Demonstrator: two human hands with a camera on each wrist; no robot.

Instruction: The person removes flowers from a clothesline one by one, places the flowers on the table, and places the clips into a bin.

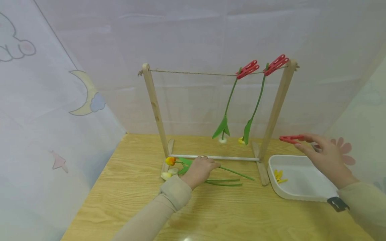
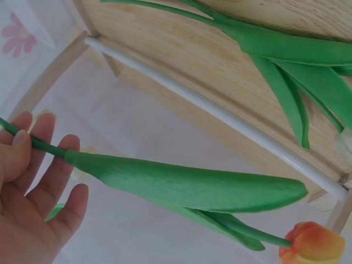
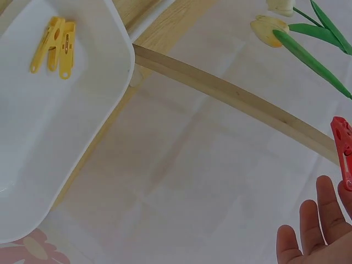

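Note:
My left hand (image 1: 201, 170) pinches the stem of an orange tulip (image 1: 170, 161) between thumb and fingers. In the left wrist view the tulip's long leaf (image 2: 192, 181) and orange bloom (image 2: 312, 243) stretch away to the right of the fingers. Pale tulips (image 1: 166, 175) lie on the table just below it, their stems (image 1: 224, 183) pointing right. My right hand (image 1: 327, 157) pinches a red clothespin (image 1: 291, 139) by its handle ends, above the far side of the white tray (image 1: 289, 194). Part of that clothespin (image 3: 344, 154) shows at the right wrist view's edge.
A wooden frame (image 1: 155, 110) carries a twine line (image 1: 193, 73). Two red clothespins (image 1: 248, 69) hold tulips (image 1: 222, 127) upside down near its right post (image 1: 277, 108). A white rod (image 1: 211, 157) joins the posts low down. Yellow clothespins (image 1: 279, 176) lie in the tray.

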